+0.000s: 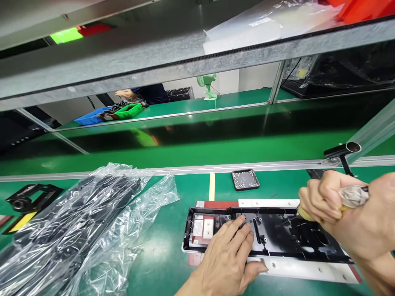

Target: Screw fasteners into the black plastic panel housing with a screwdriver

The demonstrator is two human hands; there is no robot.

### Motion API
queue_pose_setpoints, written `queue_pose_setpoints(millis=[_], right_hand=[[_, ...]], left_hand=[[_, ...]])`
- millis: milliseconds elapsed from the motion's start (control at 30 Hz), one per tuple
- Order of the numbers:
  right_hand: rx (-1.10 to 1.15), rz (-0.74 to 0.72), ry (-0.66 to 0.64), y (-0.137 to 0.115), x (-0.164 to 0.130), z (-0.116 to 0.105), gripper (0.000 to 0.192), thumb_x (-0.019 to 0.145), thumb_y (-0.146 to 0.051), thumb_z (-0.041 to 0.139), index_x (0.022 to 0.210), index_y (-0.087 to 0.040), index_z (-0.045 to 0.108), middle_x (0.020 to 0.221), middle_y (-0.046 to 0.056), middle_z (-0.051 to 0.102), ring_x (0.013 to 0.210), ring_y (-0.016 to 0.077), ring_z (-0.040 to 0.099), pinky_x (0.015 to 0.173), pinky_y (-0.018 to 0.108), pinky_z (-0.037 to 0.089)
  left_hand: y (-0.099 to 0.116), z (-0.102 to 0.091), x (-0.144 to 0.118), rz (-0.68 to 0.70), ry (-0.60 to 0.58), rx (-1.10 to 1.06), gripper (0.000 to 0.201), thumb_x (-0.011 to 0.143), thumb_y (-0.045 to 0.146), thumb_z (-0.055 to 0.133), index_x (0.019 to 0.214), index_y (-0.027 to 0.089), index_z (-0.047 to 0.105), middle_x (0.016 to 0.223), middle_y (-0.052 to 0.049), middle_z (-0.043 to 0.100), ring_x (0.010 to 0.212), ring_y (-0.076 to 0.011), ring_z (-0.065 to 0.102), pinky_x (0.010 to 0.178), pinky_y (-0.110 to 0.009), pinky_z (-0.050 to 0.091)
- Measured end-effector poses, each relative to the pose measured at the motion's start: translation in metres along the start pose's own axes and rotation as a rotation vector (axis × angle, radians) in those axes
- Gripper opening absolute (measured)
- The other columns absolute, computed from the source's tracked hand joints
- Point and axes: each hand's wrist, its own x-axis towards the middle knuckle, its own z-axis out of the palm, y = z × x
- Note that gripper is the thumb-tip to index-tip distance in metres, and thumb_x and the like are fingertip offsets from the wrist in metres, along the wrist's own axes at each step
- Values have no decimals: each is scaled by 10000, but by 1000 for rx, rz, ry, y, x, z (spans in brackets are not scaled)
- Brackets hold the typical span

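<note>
A long black plastic housing [277, 234] lies in a fixture with white side strips [296, 269] and a dark red base [216, 204]. My left hand [226, 253] rests on the housing's left half, fingers stretched out, thumb over the near white strip. Over the right end of the housing, my right hand [342, 205] is closed around a screwdriver with a yellow handle [305, 214] and whitish wrapping [353, 196]. The screwdriver's tip cannot be made out against the black plastic. Beyond the fixture sits a small black tray [246, 179] of tiny silvery screws.
Clear plastic bags [92, 218] with dark parts cover the left of the green table. A black bracket [33, 196] lies at far left. A black tube on a stand [342, 150] is at right. A metal shelf [185, 68] crosses above; a co-worker's hand [126, 93] shows beyond.
</note>
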Motion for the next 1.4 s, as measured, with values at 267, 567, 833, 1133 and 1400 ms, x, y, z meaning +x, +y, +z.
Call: queue_pose_setpoints(millis=[267,567,833,1133,1400], right_hand=[[17,-38,-171,0,11,-9,843,616,-1044,297,507,-218,422,383,-2,304,335,157,333,306,320,342],[8,-134,-406,2,17,-25,767,722,-972,311,618,-237,503,426,-14,370,356,172,389,317,340,397],[44,-81,-467,0,21,-30,763,714,-970,372,622,-243,585,417,1,398,361,176,414,329,349,420],[6,-128,-374,-2,16,-18,772,710,-977,361,600,-222,476,416,-22,360,342,145,355,310,314,382],[3,-114,-236,-1,13,-11,801,695,-993,359,555,-208,433,391,-19,317,326,132,322,299,299,352]], left_hand=[[2,9,-7,-23,29,45,517,1063,496,384,1157,98,700,1255,-83,726,1293,-300,609,948,-412,619],[4,19,-18,-60,-1,5,467,1031,495,493,1230,110,666,1352,-59,676,1395,-307,506,1021,-415,567],[4,17,-15,-70,7,15,436,1040,479,487,1215,124,670,1351,-33,678,1374,-292,527,997,-416,578],[3,17,-13,-68,15,7,427,1044,458,484,1198,110,677,1316,-58,697,1349,-307,553,997,-430,576],[5,17,-13,-79,20,1,416,1048,449,471,1196,121,680,1306,-55,702,1348,-295,556,993,-416,567]])
